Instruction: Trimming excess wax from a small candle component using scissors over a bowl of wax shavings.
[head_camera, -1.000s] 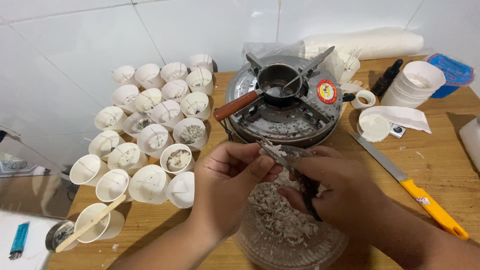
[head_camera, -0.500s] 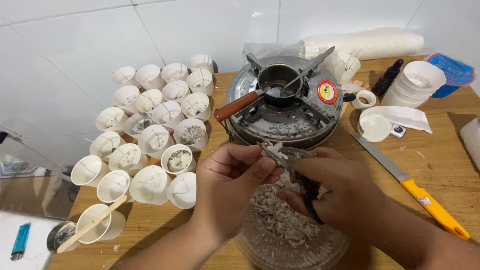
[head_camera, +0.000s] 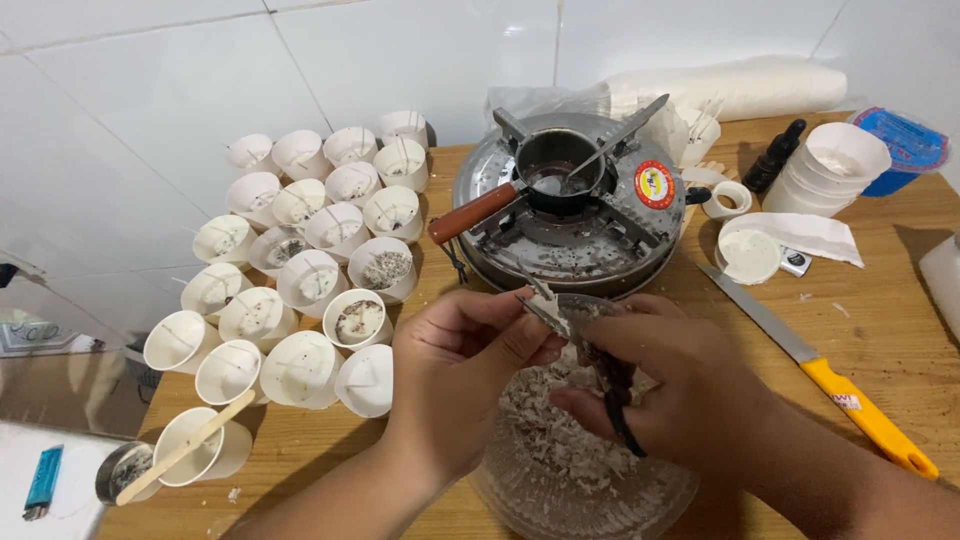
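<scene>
Loads of white paper cups (head_camera: 300, 280) sat off to the left, a small stove (head_camera: 570, 215) with a pan (head_camera: 555, 175) just behind, and a yellow-handled knife (head_camera: 815, 365) to the right. Over a glass bowl (head_camera: 580, 470) of pale shavings, the right hand (head_camera: 670, 395) gripped dark scissors (head_camera: 585, 345), blades pointing up-left, away from the person. The left hand (head_camera: 465, 375) pinched closed around something right at the blade tips.
</scene>
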